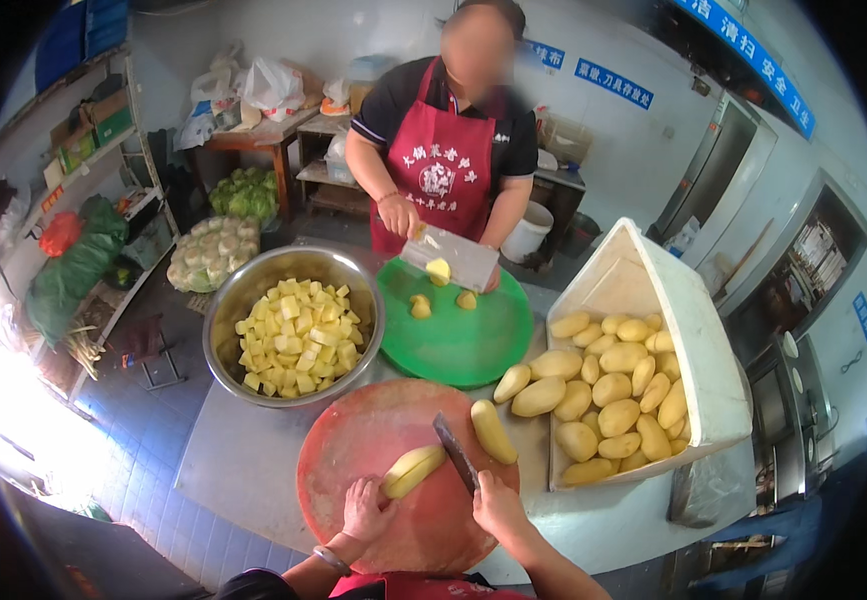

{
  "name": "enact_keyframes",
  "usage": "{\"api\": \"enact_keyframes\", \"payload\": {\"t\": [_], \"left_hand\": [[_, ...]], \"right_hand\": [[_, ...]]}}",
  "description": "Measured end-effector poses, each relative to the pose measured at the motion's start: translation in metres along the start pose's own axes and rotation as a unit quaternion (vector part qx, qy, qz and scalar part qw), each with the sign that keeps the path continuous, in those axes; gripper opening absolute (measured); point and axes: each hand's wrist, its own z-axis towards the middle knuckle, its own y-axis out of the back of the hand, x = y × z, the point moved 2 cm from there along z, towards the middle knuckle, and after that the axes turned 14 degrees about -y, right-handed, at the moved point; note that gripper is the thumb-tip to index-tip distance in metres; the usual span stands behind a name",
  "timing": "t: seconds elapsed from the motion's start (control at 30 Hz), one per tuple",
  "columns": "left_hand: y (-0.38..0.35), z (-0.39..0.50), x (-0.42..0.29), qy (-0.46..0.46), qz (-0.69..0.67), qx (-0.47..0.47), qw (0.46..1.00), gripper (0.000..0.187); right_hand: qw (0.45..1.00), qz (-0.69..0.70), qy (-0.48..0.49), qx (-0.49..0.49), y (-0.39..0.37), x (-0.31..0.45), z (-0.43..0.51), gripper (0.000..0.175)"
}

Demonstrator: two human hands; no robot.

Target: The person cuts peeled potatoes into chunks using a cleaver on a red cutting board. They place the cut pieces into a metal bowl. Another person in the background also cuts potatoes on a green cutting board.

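Observation:
My left hand [366, 510] holds the near end of a peeled potato [414, 471] with a lengthwise cut line, lying on a round red cutting board [373, 420]. My right hand [496, 504] grips a cleaver [456, 453], its blade just right of that potato and clear of it. Another peeled potato [492, 431] lies at the board's right edge. Beyond the board, a steel bowl [217, 330] of cut potato cubes [302, 334] stands at the left. A white foam box [712, 360] on its side at the right holds many peeled potatoes [618, 416]; some spill out.
Across the metal table [253, 457], a person in a red apron [439, 169] holds a wide cleaver [456, 257] over a round green cutting board [456, 345] with potato pieces. Bagged vegetables [213, 251] and a storage rack [122, 300] stand at the left.

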Motion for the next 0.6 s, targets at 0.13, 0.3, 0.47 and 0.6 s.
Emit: {"api": "enact_keyframes", "payload": {"t": [0.13,0.3,0.47,0.6], "left_hand": [[-0.006,-0.012,0.015,0.062,0.001,0.095,0.994,0.034],[-0.006,-0.005,0.000,0.049,-0.008,0.047,0.998,0.037],[-0.001,-0.005,-0.001,0.050,0.000,0.037,0.998,0.041],[-0.003,-0.006,0.002,0.055,0.008,0.033,0.998,0.041]], "right_hand": [[0.998,-0.025,0.061,-0.015,-0.018,-0.012,0.015,0.038],[0.997,0.023,-0.048,0.062,0.002,-0.007,0.013,0.033],[0.999,0.048,0.006,0.010,0.026,0.013,0.007,0.023],[0.998,0.030,0.011,0.052,0.026,0.024,0.019,0.021]]}}
